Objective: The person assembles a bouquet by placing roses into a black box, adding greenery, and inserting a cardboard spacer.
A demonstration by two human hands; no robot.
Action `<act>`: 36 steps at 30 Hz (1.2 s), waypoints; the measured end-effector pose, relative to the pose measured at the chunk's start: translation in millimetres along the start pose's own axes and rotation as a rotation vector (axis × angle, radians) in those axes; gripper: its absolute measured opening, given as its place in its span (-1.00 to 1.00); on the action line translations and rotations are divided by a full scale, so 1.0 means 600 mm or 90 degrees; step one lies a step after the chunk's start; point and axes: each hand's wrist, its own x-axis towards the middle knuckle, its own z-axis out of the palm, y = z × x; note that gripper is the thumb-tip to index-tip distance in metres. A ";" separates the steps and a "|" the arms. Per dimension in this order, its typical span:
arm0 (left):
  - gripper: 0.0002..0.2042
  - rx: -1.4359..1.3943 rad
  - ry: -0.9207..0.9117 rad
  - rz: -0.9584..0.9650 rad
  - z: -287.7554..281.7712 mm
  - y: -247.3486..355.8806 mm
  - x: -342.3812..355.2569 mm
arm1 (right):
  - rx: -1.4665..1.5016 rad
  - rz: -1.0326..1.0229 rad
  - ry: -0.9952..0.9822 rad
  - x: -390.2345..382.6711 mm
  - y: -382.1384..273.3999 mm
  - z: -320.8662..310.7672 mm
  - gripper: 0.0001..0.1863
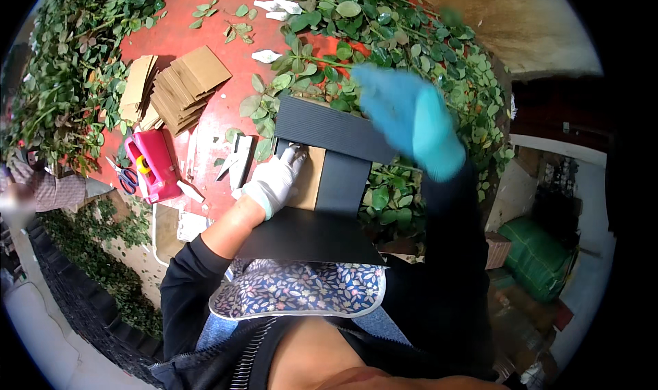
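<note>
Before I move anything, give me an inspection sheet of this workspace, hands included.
Surface: red tabletop, partly covered by leafy stems.
Job's things: black ribbed sheet, with a tan cardboard panel beside the left hand.
Clutter: piled cardboard pieces, pink tape dispenser, scissors and what looks like a stapler, all left of the sheet.
Hands: left hand, white-gloved, on the panel; right hand, blue-gloved and blurred, its grip unclear.
Cables: nothing seen among the tabletop things.
Surroundings: green bundle at the right.
</note>
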 end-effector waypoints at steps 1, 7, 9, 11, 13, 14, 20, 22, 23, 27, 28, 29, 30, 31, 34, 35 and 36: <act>-0.21 -0.013 -0.021 -0.006 -0.005 0.005 0.001 | 0.033 0.092 0.051 0.025 0.046 0.012 -0.59; -0.22 -0.055 -0.039 0.009 -0.012 0.005 0.006 | -0.279 0.218 -0.267 0.041 0.280 0.232 -0.72; -0.22 -0.092 -0.030 0.003 -0.020 0.004 0.002 | -0.285 0.224 -0.292 0.038 0.278 0.249 -0.73; -0.29 -0.092 -0.043 -0.013 -0.027 0.009 0.000 | -0.331 0.235 -0.380 0.039 0.256 0.232 -0.74; -0.33 -0.076 -0.047 0.021 -0.032 0.005 0.002 | -0.318 0.206 -0.369 0.033 0.259 0.225 -0.79; -0.40 -0.078 -0.052 0.020 -0.024 0.000 0.002 | -0.308 0.208 -0.349 0.030 0.259 0.210 -0.82; -0.60 -0.069 -0.004 0.056 -0.009 -0.026 -0.002 | -0.180 0.005 0.045 -0.001 0.103 0.002 -0.74; -0.61 -0.096 0.039 0.088 0.013 -0.049 -0.003 | -0.250 0.037 -0.014 -0.014 -0.020 -0.066 -0.74; -0.61 -0.117 0.043 0.104 0.024 -0.061 -0.004 | -0.202 0.050 -0.023 -0.057 -0.043 -0.066 -0.75; -0.61 -0.125 -0.059 0.118 -0.024 -0.055 0.006 | -0.160 0.096 -0.255 -0.218 -0.116 -0.045 -0.78; -0.59 -0.079 -0.069 0.141 -0.032 -0.059 0.006 | -0.092 0.167 -0.299 -0.252 -0.105 -0.015 -0.74; -0.57 -0.127 -0.010 0.151 -0.011 -0.073 0.002 | -0.075 0.159 -0.310 -0.289 -0.087 0.018 -0.74; -0.58 -0.108 -0.018 0.155 -0.023 -0.074 0.001 | -0.040 0.171 -0.337 -0.317 -0.072 0.050 -0.75; -0.58 -0.096 -0.021 0.162 -0.036 -0.074 -0.003 | -0.027 0.170 -0.347 -0.329 -0.069 0.067 -0.75; -0.52 -0.167 -0.054 0.143 -0.031 -0.075 -0.001 | 0.002 0.197 -0.379 -0.347 -0.059 0.106 -0.77; -0.50 -0.187 -0.063 0.136 -0.033 -0.073 0.000 | 0.013 0.200 -0.388 -0.349 -0.061 0.113 -0.77; -0.41 -0.169 -0.065 0.147 -0.025 -0.074 -0.002 | 0.025 0.202 -0.397 -0.351 -0.065 0.118 -0.78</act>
